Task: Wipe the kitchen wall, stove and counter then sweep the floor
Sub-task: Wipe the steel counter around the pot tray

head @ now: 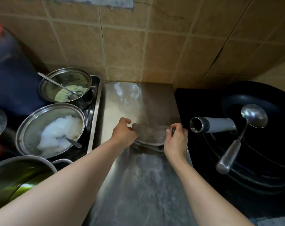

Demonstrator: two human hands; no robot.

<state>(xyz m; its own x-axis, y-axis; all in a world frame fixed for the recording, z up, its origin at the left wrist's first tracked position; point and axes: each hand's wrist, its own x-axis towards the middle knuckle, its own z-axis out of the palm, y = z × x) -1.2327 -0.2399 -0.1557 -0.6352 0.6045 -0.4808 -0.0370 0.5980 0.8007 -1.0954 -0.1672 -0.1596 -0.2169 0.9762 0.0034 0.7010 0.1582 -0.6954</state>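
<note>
A grey-brown cleaning cloth [150, 133], folded in layers, lies on the steel counter [138, 185] between both hands. My left hand [123, 133] grips its left edge with curled fingers. My right hand [176, 141] pinches its right edge. Wet smears and dark specks show on the counter behind and in front of the cloth. The tan tiled wall [130, 46] rises behind the counter. The black stove [202, 108] lies to the right.
A black wok [260, 168] with a grey handle [213, 125] and a steel ladle [239, 137] sits on the stove. At the left a steel tray [96, 101] holds pots: one with greenish paste [65, 88], one with white fat [50, 129]. A dark jug [9, 70] stands far left.
</note>
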